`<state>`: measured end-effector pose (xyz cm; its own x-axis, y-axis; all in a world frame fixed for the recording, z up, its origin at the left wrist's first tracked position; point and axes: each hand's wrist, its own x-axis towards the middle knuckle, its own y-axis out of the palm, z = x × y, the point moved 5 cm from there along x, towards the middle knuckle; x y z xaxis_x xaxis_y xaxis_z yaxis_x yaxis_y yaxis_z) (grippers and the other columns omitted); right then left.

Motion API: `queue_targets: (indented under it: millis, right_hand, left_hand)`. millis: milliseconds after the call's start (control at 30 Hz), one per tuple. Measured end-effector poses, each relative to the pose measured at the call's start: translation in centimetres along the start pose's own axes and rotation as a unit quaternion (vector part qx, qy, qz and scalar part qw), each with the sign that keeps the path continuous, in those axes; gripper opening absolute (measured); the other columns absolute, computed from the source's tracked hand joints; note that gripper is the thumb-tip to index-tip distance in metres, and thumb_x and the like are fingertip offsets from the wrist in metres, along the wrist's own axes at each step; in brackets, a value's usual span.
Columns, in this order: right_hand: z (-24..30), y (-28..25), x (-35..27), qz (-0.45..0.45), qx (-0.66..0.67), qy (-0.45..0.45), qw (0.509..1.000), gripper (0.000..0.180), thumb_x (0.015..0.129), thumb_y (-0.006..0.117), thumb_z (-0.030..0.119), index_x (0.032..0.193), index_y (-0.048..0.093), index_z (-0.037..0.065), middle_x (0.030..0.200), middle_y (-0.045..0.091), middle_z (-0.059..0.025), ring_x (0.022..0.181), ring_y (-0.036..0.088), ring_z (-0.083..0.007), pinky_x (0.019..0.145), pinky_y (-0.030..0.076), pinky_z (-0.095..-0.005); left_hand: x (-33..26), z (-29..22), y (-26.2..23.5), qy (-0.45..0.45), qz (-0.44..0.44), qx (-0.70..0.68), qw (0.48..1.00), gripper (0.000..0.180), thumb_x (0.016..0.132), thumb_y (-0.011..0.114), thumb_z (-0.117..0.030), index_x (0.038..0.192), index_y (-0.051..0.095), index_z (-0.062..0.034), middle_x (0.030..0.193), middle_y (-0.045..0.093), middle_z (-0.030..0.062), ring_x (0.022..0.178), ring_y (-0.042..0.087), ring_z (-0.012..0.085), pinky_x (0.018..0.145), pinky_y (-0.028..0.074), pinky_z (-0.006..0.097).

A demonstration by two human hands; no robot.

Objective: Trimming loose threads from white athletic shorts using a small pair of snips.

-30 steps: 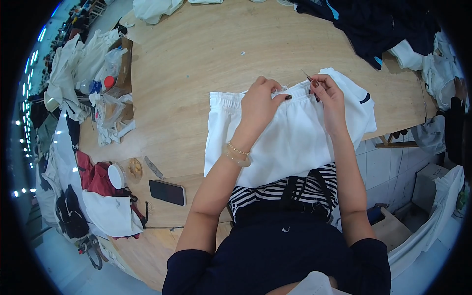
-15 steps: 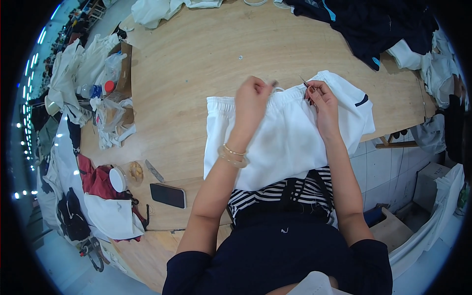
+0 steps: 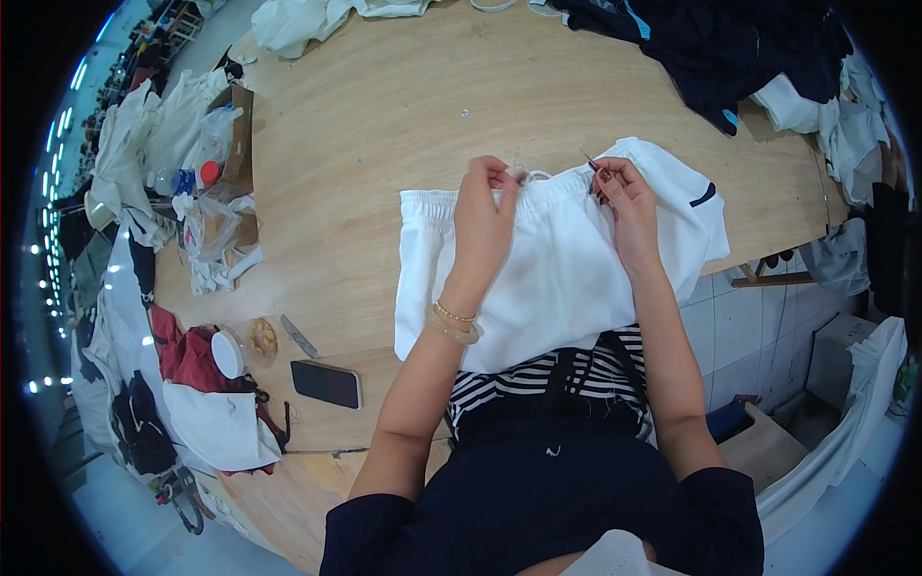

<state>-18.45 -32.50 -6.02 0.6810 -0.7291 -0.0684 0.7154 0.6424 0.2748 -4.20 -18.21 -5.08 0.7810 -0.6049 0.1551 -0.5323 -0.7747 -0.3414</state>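
White shorts (image 3: 547, 274) with a gathered elastic waistband lie across the near table edge and my lap. A dark stripe marks their right leg. My left hand (image 3: 483, 216) is at the waistband, left of its middle, with fingers bent together; what they pinch, if anything, cannot be made out. Beside those fingertips a white drawstring loop (image 3: 540, 176) stands up from the waistband. My right hand (image 3: 629, 206) is closed on a thin pointed metal tool (image 3: 588, 156) at the right part of the waistband; the tool's tip points up and left, and its rear is hidden by the fingers.
On the wooden table (image 3: 355, 144) at left lie a phone (image 3: 327, 384), a knife-like blade (image 3: 299, 337), a round tub (image 3: 228, 353) and red cloth (image 3: 192, 357). A cardboard box (image 3: 240, 144) holds plastic bags. Dark garments (image 3: 730, 58) are heaped at the far right.
My left hand has drawn slightly left and down, its fingertips away from the drawstring loop. My right hand keeps its grip on the pointed tool, nearly still.
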Motion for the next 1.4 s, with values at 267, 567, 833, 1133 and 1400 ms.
queue_targets:
  millis: [267, 567, 833, 1133, 1400]
  right_hand:
    - [1.2, -0.1, 0.0, -0.012, -0.034, 0.009, 0.999, 0.016, 0.095, 0.058, 0.017, 0.102, 0.059, 0.002, 0.076, 0.057, 0.0015, 0.071, 0.050, -0.0058, 0.066, 0.037, -0.0194]
    - [6.9, 1.7, -1.9, 0.025, -0.269, -0.044, 0.962, 0.018, 0.088, 0.069, 0.013, 0.080, 0.064, -0.002, 0.072, 0.066, -0.0027, 0.067, 0.057, -0.0070, 0.062, 0.043, -0.0205]
    - [8.1, 2.6, -2.3, 0.051, -0.362, -0.100, 0.925, 0.019, 0.082, 0.073, 0.015, 0.077, 0.064, -0.001, 0.066, 0.064, -0.0056, 0.058, 0.055, -0.0093, 0.053, 0.041, -0.0231]
    - [8.2, 2.8, -2.4, 0.060, -0.362, -0.102, 0.925, 0.022, 0.082, 0.073, 0.017, 0.075, 0.063, -0.001, 0.065, 0.061, -0.0054, 0.057, 0.052, -0.0103, 0.053, 0.040, -0.0234]
    - [8.5, 3.0, -2.4, 0.067, -0.372, -0.110, 0.919, 0.023, 0.082, 0.073, 0.017, 0.073, 0.062, -0.001, 0.064, 0.060, -0.0053, 0.055, 0.050, -0.0104, 0.052, 0.039, -0.0237]
  left_hand:
    - [-0.9, -2.2, 0.1, 0.089, 0.149, 0.194, 0.966, 0.024, 0.078, 0.075, -0.010, 0.097, 0.063, -0.0038, 0.095, 0.066, 0.0070, 0.087, 0.061, 0.0187, 0.078, 0.048, 0.031]
    - [-0.5, -3.7, -1.5, -0.121, 0.274, -0.237, 0.924, 0.029, 0.085, 0.065, 0.002, 0.112, 0.054, 0.0014, 0.096, 0.064, 0.0032, 0.089, 0.060, 0.0083, 0.083, 0.049, 0.022]
    - [-0.8, -4.4, -1.8, -0.139, 0.256, -0.272, 0.917, 0.030, 0.084, 0.065, 0.002, 0.112, 0.053, -0.0020, 0.091, 0.065, 0.0027, 0.089, 0.058, 0.0083, 0.080, 0.047, 0.023]
    - [-0.8, -4.7, -2.0, -0.143, 0.260, -0.273, 0.915, 0.029, 0.084, 0.066, 0.002, 0.111, 0.053, -0.0019, 0.091, 0.065, 0.0030, 0.090, 0.058, 0.0087, 0.081, 0.047, 0.023]
    - [-0.9, -4.8, -2.1, -0.144, 0.260, -0.283, 0.912, 0.031, 0.084, 0.066, 0.002, 0.112, 0.053, -0.0021, 0.092, 0.065, 0.0034, 0.090, 0.058, 0.0085, 0.080, 0.047, 0.022]
